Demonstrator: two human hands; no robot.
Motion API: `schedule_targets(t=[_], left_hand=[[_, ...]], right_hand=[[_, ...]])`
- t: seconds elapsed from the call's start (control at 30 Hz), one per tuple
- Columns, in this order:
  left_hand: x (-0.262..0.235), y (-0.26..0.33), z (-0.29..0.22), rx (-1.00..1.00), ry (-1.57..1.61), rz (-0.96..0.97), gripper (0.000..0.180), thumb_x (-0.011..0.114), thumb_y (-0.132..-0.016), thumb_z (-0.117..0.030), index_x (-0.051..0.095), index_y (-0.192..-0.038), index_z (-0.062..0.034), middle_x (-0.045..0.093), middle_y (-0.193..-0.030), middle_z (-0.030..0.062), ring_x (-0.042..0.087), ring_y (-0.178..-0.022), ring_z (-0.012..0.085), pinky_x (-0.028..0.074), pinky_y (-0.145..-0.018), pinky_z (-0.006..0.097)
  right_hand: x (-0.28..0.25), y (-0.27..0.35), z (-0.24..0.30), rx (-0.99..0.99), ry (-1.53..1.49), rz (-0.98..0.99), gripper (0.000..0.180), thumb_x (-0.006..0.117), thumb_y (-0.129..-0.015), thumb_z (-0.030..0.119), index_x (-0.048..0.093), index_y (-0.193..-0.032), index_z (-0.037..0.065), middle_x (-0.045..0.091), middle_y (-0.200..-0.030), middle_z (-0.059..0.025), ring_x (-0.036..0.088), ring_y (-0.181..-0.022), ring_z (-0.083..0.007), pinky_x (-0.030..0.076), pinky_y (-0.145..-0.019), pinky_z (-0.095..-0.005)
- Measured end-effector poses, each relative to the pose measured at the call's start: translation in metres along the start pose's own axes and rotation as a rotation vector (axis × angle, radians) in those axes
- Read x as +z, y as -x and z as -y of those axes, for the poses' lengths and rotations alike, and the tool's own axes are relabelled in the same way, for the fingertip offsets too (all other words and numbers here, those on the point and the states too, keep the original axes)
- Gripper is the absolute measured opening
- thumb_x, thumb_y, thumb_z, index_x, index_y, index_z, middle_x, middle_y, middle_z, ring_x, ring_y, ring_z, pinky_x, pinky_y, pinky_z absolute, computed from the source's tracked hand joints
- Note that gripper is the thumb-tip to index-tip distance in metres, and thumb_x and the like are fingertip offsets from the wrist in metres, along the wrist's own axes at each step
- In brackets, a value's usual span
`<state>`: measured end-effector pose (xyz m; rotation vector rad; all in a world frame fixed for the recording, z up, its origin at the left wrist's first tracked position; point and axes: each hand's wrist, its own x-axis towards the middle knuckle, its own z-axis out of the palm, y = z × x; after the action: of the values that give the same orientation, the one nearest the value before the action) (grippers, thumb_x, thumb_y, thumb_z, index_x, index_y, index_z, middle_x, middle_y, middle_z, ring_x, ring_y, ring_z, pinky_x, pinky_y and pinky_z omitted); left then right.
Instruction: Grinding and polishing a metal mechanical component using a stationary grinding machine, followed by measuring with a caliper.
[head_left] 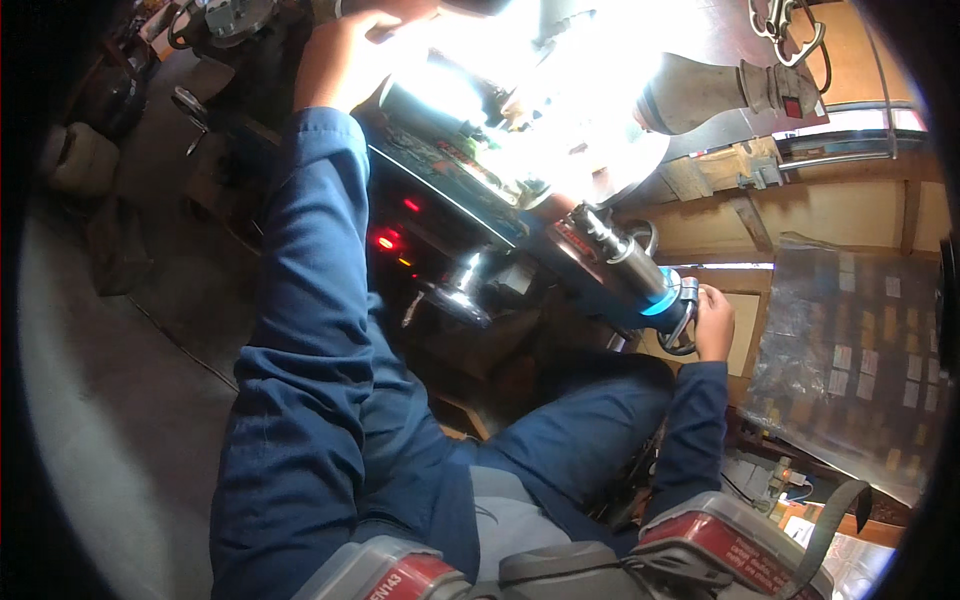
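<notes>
I work at a lathe-like machine (440,200) whose middle is washed out by strong light. My left hand (345,62) reaches to its upper left end; the fingertips fade into the glare, and what they touch is hidden. At the machine's right end, my right hand (714,322) grips the rim of a dark handwheel (680,340). The handwheel sits behind a steel cylinder (637,270) with a blue collar (662,292), in line with the bed. Between the hands, the glare hides most of the machine's working area.
A grey tapered lamp housing (695,95) stands at upper right. Below the bed is a shiny metal wheel (460,290) near red indicator lights (386,243). Plastic sheeting (850,360) hangs at right. Respirator filters (715,550) edge the bottom. A cable (180,345) crosses the floor.
</notes>
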<state>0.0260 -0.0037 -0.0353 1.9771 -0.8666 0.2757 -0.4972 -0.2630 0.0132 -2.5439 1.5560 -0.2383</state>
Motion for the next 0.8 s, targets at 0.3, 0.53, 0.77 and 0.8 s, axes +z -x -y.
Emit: schedule_targets(t=[0.3, 0.53, 0.77, 0.8], left_hand=[[-0.01, -0.002, 0.005, -0.022, 0.05, 0.132, 0.033, 0.073, -0.081, -0.032, 0.07, -0.106, -0.0117, 0.071, -0.097, 0.0131, 0.069, -0.089, 0.0266, 0.053, -0.076, 0.034], [-0.013, 0.001, -0.008, -0.007, 0.016, 0.077, 0.033, 0.074, -0.08, -0.033, 0.072, -0.105, -0.0123, 0.072, -0.094, 0.0126, 0.069, -0.086, 0.021, 0.052, -0.075, 0.032], [-0.017, 0.004, -0.017, 0.04, -0.015, 0.062, 0.032, 0.074, -0.081, -0.031, 0.072, -0.105, -0.0116, 0.072, -0.096, 0.0101, 0.068, -0.09, 0.0166, 0.051, -0.078, 0.029], [-0.014, 0.003, -0.016, 0.049, 0.058, 0.109, 0.031, 0.074, -0.081, -0.031, 0.072, -0.105, -0.0115, 0.072, -0.096, 0.01, 0.068, -0.09, 0.0162, 0.05, -0.079, 0.029]], right_hand=[[0.011, 0.042, 0.033, 0.08, -0.004, -0.384, 0.027, 0.052, -0.092, 0.017, 0.067, -0.11, 0.003, 0.068, -0.105, -0.0176, 0.066, -0.097, -0.0306, 0.05, -0.084, -0.0383], [0.037, 0.059, 0.033, 0.043, 0.0, -0.714, 0.029, 0.049, -0.093, 0.021, 0.067, -0.108, 0.004, 0.07, -0.099, -0.0164, 0.066, -0.086, -0.0351, 0.05, -0.076, -0.0421], [0.049, 0.065, 0.039, -0.038, 0.075, -0.918, 0.03, 0.047, -0.095, 0.025, 0.065, -0.11, 0.007, 0.069, -0.091, -0.0144, 0.062, -0.072, -0.0367, 0.046, -0.067, -0.0455], [0.044, 0.064, 0.037, -0.004, 0.069, -0.857, 0.029, 0.049, -0.095, 0.025, 0.066, -0.11, 0.008, 0.07, -0.093, -0.0139, 0.064, -0.076, -0.0365, 0.048, -0.07, -0.0445]])
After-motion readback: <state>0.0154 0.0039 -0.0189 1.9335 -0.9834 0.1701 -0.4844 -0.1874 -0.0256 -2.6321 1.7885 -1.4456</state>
